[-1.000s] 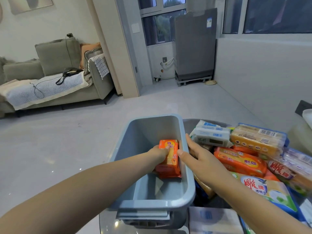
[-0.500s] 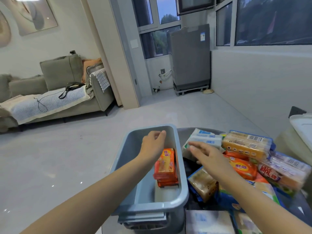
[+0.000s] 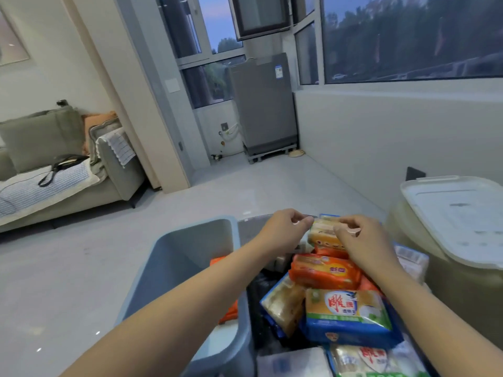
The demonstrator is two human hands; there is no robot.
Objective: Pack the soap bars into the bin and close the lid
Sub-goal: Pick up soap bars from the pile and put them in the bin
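Observation:
A grey-blue bin (image 3: 174, 257) stands open at the lower middle, with an orange soap pack (image 3: 230, 312) inside, mostly hidden by my left forearm. To its right lies a pile of wrapped soap bars: an orange pack (image 3: 324, 270), a blue and yellow pack (image 3: 348, 317) and others. At the pile's far end is a yellow-tan soap pack (image 3: 322, 232). My right hand (image 3: 359, 240) grips its right end with curled fingers. My left hand (image 3: 285, 229) is at its left end with fingers curled, fingertips at the wrapper.
A pale container with a white lid (image 3: 457, 219) stands at the right, close to the pile. More soap packs (image 3: 373, 357) lie at the bottom edge. A sofa (image 3: 54, 170) is far left, and a grey appliance (image 3: 264, 104) stands by the window.
My left hand has left the bin, where the orange pack stays, and crossed right to the pile. My right hand has moved forward onto the yellow-tan pack. The camera has tilted upward.

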